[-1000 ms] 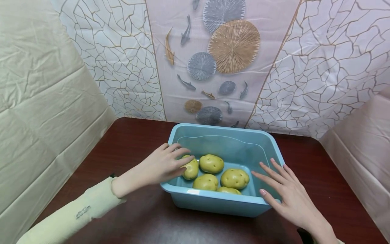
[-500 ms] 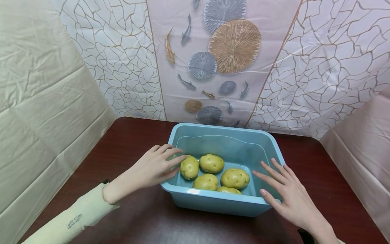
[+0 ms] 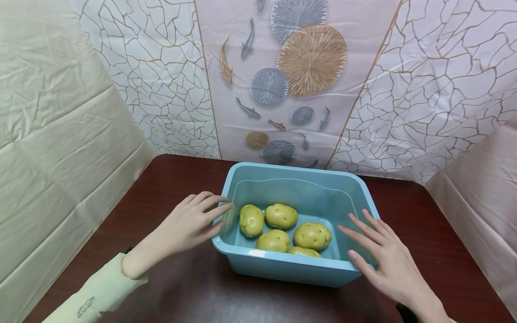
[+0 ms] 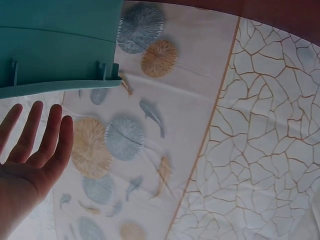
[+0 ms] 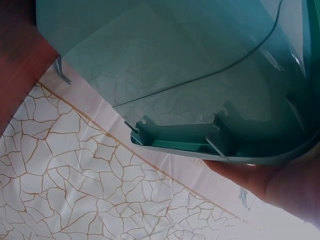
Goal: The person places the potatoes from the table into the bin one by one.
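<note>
A light blue plastic tub (image 3: 291,270) stands on the table with several yellow potatoes (image 3: 312,236) lying on its floor. Just off its left rim hovers my left hand (image 3: 191,224), fingers extended and slightly bent, holding nothing. In the left wrist view that hand (image 4: 35,162) shows its bare palm below the tub's rim (image 4: 55,89). My right hand (image 3: 385,260) is at the front right corner with fingers spread over the rim. The right wrist view has part of this hand (image 5: 280,185) right beside the tub wall (image 5: 175,60); whether they touch, I cannot tell.
The dark red-brown table (image 3: 181,179) extends on both sides of the tub. Behind it hangs a patterned cloth (image 3: 169,80) with fish and round leaves. Pale cloth walls (image 3: 60,148) border the left and right.
My left hand has drawn back leftward from above the leftmost potato to outside the tub's left rim, uncovering that potato. The right hand, tub and potatoes look nearly the same.
</note>
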The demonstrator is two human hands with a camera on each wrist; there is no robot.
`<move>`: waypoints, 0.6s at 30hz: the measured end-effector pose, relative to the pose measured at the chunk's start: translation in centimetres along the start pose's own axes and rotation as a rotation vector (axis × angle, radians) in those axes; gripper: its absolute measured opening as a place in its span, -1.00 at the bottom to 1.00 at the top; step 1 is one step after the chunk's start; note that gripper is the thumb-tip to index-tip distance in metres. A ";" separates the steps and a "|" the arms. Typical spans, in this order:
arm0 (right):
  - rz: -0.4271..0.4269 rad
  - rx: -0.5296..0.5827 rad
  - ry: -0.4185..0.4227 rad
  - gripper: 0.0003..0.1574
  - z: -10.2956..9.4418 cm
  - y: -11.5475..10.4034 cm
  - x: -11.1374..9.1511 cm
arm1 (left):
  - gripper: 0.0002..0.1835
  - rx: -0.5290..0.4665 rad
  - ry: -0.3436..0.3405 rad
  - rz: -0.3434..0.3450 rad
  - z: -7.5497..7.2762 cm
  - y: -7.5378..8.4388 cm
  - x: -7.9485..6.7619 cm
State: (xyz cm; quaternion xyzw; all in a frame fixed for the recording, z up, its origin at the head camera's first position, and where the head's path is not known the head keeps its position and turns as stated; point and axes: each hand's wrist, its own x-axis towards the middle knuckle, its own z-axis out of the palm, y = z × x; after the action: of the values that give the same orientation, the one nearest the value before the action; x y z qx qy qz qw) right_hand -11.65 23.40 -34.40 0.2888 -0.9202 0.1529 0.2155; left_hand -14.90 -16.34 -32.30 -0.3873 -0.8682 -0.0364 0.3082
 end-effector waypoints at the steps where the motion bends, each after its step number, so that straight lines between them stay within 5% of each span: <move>1: -0.001 0.000 0.003 -0.40 0.0 0.0 0.0 | -0.63 -0.003 0.008 -0.007 0.0 0.0 -0.1; 18: 0.052 0.020 0.024 -0.39 -0.5 0.3 -0.9 | -0.57 -0.033 0.051 -0.150 -0.2 -0.8 -3.0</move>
State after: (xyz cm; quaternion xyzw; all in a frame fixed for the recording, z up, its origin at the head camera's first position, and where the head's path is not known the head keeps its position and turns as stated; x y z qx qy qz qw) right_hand -11.01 24.32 -34.46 0.2648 -0.9232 0.1710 0.2198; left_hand -13.84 -18.88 -33.66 -0.3253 -0.8859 -0.0837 0.3200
